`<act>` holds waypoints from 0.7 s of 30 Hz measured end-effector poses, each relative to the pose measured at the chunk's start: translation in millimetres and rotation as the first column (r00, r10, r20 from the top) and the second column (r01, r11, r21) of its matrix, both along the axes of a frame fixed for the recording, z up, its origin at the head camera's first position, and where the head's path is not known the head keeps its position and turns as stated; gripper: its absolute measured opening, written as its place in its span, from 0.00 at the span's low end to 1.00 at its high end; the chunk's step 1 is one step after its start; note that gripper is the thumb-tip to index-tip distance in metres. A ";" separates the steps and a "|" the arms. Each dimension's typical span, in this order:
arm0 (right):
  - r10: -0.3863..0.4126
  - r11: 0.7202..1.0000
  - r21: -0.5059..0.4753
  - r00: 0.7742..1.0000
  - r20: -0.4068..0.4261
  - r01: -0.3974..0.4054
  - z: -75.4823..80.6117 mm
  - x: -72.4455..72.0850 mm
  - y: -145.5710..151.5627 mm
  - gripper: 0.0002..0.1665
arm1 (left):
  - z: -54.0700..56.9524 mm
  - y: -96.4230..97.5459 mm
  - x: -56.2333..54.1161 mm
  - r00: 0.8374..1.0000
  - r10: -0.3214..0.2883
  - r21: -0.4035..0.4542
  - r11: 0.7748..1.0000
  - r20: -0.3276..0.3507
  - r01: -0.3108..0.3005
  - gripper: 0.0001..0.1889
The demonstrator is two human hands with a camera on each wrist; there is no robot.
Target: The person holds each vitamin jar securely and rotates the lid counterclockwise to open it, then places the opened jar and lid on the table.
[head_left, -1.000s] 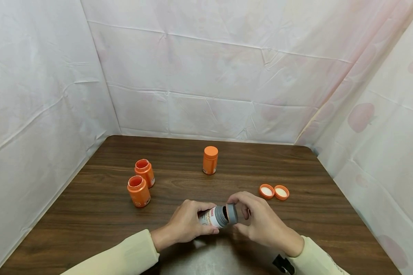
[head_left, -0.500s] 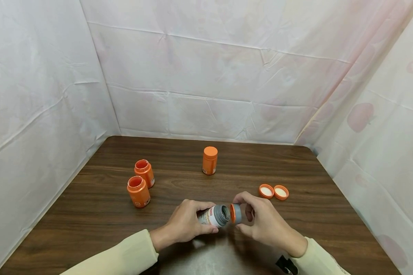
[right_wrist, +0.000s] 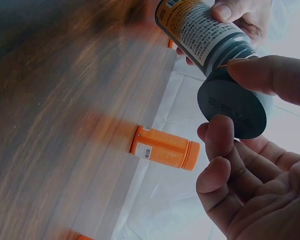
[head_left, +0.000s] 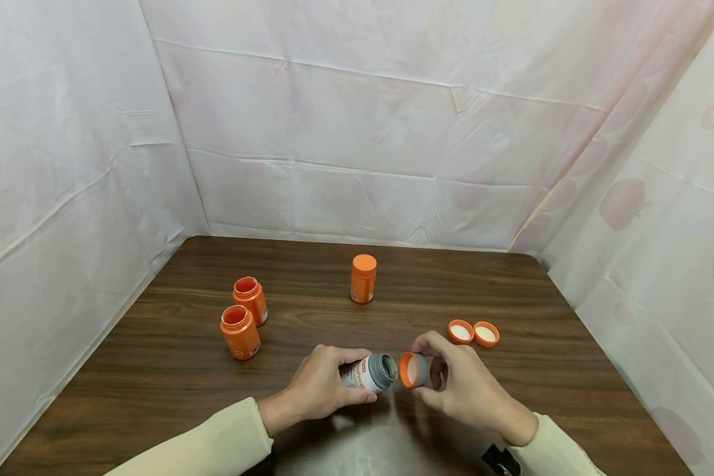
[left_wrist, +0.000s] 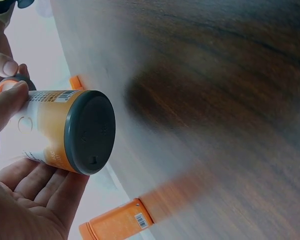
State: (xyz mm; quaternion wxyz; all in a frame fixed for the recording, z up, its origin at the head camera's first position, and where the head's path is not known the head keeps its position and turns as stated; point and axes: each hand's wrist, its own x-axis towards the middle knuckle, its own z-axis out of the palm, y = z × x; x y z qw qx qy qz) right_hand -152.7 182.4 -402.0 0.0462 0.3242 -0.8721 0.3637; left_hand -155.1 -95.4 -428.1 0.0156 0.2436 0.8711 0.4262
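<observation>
My left hand (head_left: 327,383) grips a grey bottle (head_left: 370,373) with a white and orange label, tilted so its open threaded mouth points right. In the left wrist view the dark base of the bottle (left_wrist: 92,132) faces the camera. Just right of the mouth, my right hand (head_left: 461,377) pinches a grey cap (head_left: 413,369) between thumb and fingers. The cap's orange rim and pale liner face the bottle, with a small gap between them. From the right wrist, the cap's flat dark top (right_wrist: 232,107) shows.
Two uncapped orange bottles, a front one (head_left: 240,332) and a rear one (head_left: 250,301), stand at the left. A capped orange bottle (head_left: 363,279) stands at the back middle. Two orange caps (head_left: 461,332) lie liner up on the right of the wooden table (head_left: 309,277). White sheets (head_left: 357,119) hang behind.
The grey cap has come away from the bottle's mouth. My right hand has moved slightly right with it, turning its inside toward the camera. The left hand and bottle stay nearly still.
</observation>
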 end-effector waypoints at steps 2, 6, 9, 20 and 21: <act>-0.009 1.000 -0.003 1.000 -0.014 0.009 -0.5 0.1 1.0 0.35 | -0.3 -0.2 -0.2 1.000 0.000 0.004 1.000 -0.002 0.000 0.25; -0.028 1.000 -0.015 0.997 -0.079 0.027 -1.2 0.0 2.8 0.36 | -0.8 -0.6 -0.3 1.000 0.002 0.009 1.000 -0.004 -0.002 0.25; -0.047 0.999 -0.029 0.994 -0.101 0.044 -1.4 0.2 4.6 0.37 | -0.6 -1.0 0.0 1.000 0.009 0.010 1.000 -0.002 -0.009 0.25; -0.129 0.991 -0.035 0.991 -0.043 0.128 -4.0 0.7 12.5 0.34 | 0.4 -2.0 0.4 1.000 0.021 0.001 1.000 0.008 -0.021 0.26; -0.135 0.990 -0.034 0.990 -0.041 0.133 -4.4 0.7 13.3 0.34 | 0.5 -2.2 0.5 1.000 0.022 0.002 1.000 0.009 -0.022 0.26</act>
